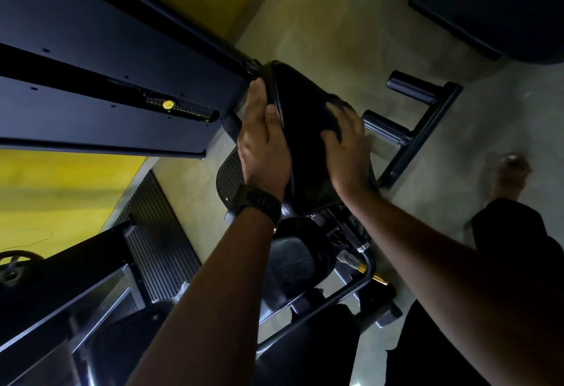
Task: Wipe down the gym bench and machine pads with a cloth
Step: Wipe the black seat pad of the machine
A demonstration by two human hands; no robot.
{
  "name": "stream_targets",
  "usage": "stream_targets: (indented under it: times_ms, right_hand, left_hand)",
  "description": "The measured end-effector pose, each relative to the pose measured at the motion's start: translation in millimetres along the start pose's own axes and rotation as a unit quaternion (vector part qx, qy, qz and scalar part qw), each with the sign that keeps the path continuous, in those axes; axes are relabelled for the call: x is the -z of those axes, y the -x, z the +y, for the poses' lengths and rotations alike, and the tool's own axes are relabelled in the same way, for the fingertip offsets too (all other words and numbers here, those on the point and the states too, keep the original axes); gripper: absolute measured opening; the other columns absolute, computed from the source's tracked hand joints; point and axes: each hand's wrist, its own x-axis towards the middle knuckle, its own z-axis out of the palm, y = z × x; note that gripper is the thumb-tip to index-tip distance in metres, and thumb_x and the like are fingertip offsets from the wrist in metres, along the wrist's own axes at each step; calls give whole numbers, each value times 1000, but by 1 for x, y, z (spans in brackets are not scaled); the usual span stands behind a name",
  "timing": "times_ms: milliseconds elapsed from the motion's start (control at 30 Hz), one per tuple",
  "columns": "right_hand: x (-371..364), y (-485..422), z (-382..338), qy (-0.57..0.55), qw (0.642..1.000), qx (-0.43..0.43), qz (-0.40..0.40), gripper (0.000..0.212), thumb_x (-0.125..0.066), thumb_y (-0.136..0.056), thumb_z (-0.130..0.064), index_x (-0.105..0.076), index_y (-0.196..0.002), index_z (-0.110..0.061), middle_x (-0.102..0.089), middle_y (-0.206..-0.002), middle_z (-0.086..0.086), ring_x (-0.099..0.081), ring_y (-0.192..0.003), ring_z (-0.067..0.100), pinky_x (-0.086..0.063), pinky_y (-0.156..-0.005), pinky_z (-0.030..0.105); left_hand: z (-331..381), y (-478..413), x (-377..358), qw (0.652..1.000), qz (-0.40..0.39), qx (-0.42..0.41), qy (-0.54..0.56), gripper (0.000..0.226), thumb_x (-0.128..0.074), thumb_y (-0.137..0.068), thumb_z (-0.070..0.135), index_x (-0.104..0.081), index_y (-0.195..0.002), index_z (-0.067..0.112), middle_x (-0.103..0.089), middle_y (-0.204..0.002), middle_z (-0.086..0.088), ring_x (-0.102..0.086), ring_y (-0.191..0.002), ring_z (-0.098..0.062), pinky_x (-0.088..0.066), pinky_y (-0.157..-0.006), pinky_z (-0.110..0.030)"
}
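Pad (300,141) edge gripped by left hand (263,144) (right hand (348,150) presses cloth (333,115)).

machine frame (122,86) close left of pad (302,117), bare floor (335,35) right
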Motion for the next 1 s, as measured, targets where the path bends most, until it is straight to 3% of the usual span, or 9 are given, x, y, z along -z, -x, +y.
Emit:
stream_targets:
  times_ms: [67, 200, 333, 500, 667, 800, 900, 1000]
  right_hand:
    - [0, 13, -10, -38, 997, 67, -19, 54, -50, -88, -31, -56, -142, -34, -38, -154, -13, -39, -133, 9, -37, -111, 35]
    - [-8, -22, -37, -34, 984, 170, -46, 51, -53, -93, -33, -56, -143, -32, -42, -155, -6, -42, -140, 20, -40, -112, 44]
    - [-9, -62, -17, -22, 994, 83, -61, 48, -55, -98, -30, -52, -145, -36, -44, -153, -5, -46, -136, 10, -42, -113, 37]
    - [2, -51, 28, -15, 996, -31, -77, 48, -53, -101, -29, -49, -148, -34, -41, -153, -1, -47, -135, 17, -39, -114, 36]
    - [8, 22, 42, -2, 999, -45, -18, 50, -55, -101, -27, -46, -151, -32, -35, -155, 2, -47, -134, 19, -42, -99, 24]
    - [0, 78, 21, -88, 995, -35, 8, 55, -55, -90, -33, -53, -145, -31, -41, -144, 2, -51, -130, 20, -50, -106, 41]
    - [3, 89, -12, -119, 993, -12, 1, 56, -56, -87, -36, -56, -143, -28, -43, -142, 0, -49, -134, 19, -47, -109, 43]
    - [14, 86, -47, -142, 989, 26, -35, 54, -60, -87, -31, -58, -141, -28, -45, -141, -3, -48, -134, 13, -44, -112, 42]
  left_hand:
    - [-1, 0, 0, 1000, 1, -5, -11, 47, -39, -108, 21, -41, -154, 16, -38, -161, 1, -32, -148, -7, -26, -119, -14]
    - [-3, -2, 0, 1000, -2, -14, -28, 48, -38, -107, 22, -41, -154, 15, -35, -163, -1, -29, -149, -8, -21, -113, -5]
    - [1, 1, -2, 999, 11, -21, -41, 48, -39, -107, 20, -42, -154, 13, -35, -163, -3, -29, -148, -8, -18, -108, 1]
    - [1, 4, -3, 999, 19, 12, -37, 50, -37, -106, 24, -40, -155, 13, -36, -162, -1, -29, -150, -9, -18, -112, -2]
    - [5, 1, -1, 999, 10, 0, -44, 50, -37, -105, 26, -41, -154, 13, -39, -161, -3, -33, -149, -12, -22, -114, -7]
    - [3, -2, 1, 998, -12, 13, -57, 50, -37, -107, 28, -39, -156, 18, -38, -161, 0, -33, -146, -8, -22, -111, -6]
    - [8, -2, 4, 998, -34, 22, -51, 49, -37, -108, 28, -38, -156, 16, -36, -163, -2, -28, -143, -3, -14, -104, 5]
    - [22, -2, 16, 994, -89, 57, -29, 48, -38, -111, 28, -34, -158, 19, -29, -165, 1, -24, -151, -9, -13, -115, -7]
